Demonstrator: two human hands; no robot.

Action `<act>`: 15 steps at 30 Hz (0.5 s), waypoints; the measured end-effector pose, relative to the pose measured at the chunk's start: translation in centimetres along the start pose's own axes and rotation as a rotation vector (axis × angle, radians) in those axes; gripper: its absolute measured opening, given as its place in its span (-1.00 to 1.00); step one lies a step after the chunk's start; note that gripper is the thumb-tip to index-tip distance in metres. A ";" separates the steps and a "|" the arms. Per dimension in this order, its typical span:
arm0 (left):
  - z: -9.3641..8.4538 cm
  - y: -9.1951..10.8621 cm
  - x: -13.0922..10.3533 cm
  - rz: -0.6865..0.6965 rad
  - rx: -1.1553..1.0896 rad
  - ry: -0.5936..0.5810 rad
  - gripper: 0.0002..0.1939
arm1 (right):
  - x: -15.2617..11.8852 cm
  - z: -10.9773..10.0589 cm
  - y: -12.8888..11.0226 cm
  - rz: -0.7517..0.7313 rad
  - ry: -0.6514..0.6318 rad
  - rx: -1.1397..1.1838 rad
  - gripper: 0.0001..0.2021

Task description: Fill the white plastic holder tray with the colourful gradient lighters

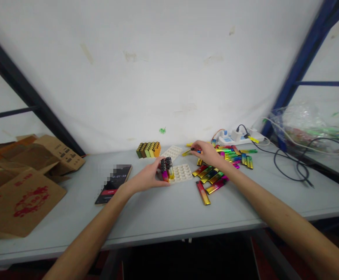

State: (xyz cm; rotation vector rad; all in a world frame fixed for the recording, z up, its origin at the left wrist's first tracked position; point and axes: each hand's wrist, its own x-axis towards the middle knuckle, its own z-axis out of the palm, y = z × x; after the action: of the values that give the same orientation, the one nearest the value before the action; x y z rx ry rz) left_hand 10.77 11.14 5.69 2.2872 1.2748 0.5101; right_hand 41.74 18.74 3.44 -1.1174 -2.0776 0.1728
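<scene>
Several shiny lighters (165,174) with black tops stand upright in rows at the left end of a white tray (184,173) with round holes. My left hand (149,175) is wrapped around their left side, its thumb in front and fingers behind. My right hand (206,151) pinches a yellow lighter (187,152) by its dark top end, above the table behind the tray. Below and right of that hand lies a loose pile of metallic multicoloured lighters (213,174).
Behind the tray are another white holed tray (172,152) and a block of upright green-to-orange lighters (148,150). A phone (115,182) and cardboard boxes (23,202) occupy the left. A power strip (239,137), black cable (292,179) and clear plastic bag (306,124) are at right.
</scene>
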 end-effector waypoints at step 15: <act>0.2 -0.8 0.0 0.052 -0.007 0.009 0.03 | -0.4 0.3 -2.2 0.113 -0.016 0.687 -0.63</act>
State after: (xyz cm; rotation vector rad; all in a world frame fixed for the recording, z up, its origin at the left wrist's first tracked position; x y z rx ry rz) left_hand 10.33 11.47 5.12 2.3201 1.2180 0.5425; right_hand 40.25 17.20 4.01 -0.7956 -1.7475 0.8774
